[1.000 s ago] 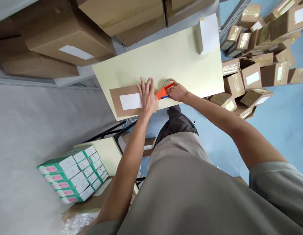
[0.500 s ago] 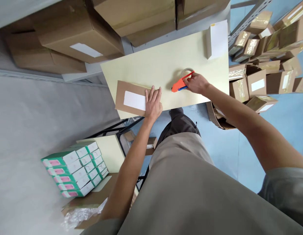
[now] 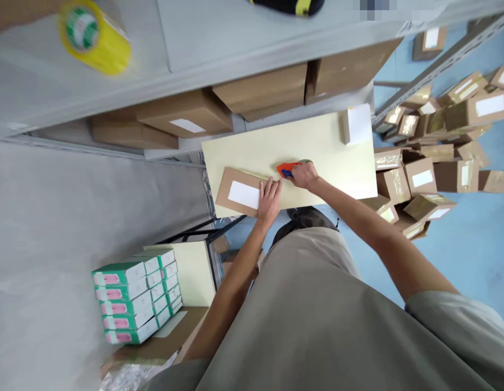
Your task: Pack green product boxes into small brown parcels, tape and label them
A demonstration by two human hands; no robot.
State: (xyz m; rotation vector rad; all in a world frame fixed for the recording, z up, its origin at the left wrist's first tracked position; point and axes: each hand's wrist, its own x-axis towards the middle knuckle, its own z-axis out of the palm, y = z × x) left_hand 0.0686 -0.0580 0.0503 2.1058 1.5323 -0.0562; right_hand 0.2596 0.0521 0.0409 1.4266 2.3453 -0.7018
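Locate the brown carton (image 3: 235,178) at the left end of the desk (image 3: 317,138), lying with its white label (image 3: 244,194) upward. The left hand (image 3: 269,201) is laid on the carton's right end, fingers extended and slightly apart. The right hand (image 3: 304,176) is closed around an orange tape dispenser (image 3: 286,168), its nose just beside the left fingertips; whether the nose touches the carton cannot be told.

Recommended practice: brace the carton with even, flat pressure from the left hand so that it does not slide. Grip the dispenser firmly and route its nose clear of the left fingers, since a cutting edge may be fitted there. Avoid creasing the label.

Count: hands, two; carton on the desk, one; label on that carton, one; tape dispenser, one; white box (image 3: 358,124) at the desk's right end, one. Green-and-white boxes (image 3: 133,291): five in the leftmost stack, the remainder not reliably countable. Yellow tape roll (image 3: 113,48) on the upper shelf (image 3: 211,41): at least one. Loose cartons (image 3: 445,176) beyond the desk's right end: many, overlapping, exact number not determinable
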